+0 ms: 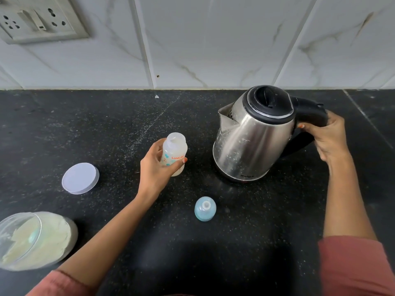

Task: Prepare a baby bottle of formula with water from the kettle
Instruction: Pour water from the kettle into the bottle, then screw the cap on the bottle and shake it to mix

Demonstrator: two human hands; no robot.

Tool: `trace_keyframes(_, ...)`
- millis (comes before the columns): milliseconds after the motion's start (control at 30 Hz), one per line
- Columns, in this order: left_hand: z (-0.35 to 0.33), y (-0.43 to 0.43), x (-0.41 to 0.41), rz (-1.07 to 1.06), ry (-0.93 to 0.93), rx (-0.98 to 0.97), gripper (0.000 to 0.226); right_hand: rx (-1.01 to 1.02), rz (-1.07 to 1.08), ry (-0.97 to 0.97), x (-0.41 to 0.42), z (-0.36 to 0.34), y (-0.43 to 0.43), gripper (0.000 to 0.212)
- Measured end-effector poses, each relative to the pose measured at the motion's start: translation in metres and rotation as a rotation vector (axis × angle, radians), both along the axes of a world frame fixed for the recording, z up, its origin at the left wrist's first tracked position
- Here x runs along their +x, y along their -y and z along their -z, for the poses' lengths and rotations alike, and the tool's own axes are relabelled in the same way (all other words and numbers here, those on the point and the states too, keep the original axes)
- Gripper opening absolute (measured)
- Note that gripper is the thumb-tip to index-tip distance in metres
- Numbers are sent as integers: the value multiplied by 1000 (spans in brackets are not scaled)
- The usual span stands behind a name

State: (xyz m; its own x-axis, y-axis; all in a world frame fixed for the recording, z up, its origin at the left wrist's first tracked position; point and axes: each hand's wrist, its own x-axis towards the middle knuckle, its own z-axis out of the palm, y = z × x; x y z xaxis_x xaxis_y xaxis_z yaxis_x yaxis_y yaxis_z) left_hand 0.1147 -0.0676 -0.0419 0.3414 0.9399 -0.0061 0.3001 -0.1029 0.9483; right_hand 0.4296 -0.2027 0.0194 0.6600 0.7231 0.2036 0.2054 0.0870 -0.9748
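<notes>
Open baby bottle (174, 152) gripped by the left hand (154, 169); black plastic handle (310, 110) of the kettle (252, 133) clasped by the right hand (327, 137).

The translucent, cylindrical bottle, milky inside and printed in red and teal, was held near upright just left of the brushed-steel kettle, which was tilted with its spout toward the bottle. On the speckled black stone bench (245, 242) a domed pale-blue teat cap (205, 208) was seen nearer the person, a flat round white lid (80, 178) further left, and a clear jar (36, 240) of pale powder at the left edge.
</notes>
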Motion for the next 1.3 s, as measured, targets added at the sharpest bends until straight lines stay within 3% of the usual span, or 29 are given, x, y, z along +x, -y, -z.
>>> trace_keyframes(267, 0, 7, -1, -1, 21, 5, 66, -95, 77, 47, 1, 4, 3, 46)
trace_keyframes(400, -3, 14, -9, 12, 57, 4, 60, -104, 221, 104, -11, 9, 9, 63)
trace_keyframes(567, -6, 25, -29, 50, 87, 8, 58, -55, 455, 123, -41, 19, 12, 58)
trace_keyframes(700, -5, 33, -45, 68, 115, -7, 57, -3, 573, 10, -61, 28, 14, 60)
trace_keyframes(800, -2, 39, -56, 79, 121, -32, 58, -13, 662, -10, -80, 31, 18, 50)
trace_keyframes(1000, 11, 48, -78, 163, 124, -65, 59, -53, 642, -63, -140, 42, 21, 33)
trace_keyframes(1200, 23, 59, -96, 224, 138, -77, 57, -52, 557, -142, -199, 60, 28, 30)
trace_keyframes(1300, 30, 63, -103, 257, 167, -84, 57, -152, 395, -141, -223, 68, 34, 32)
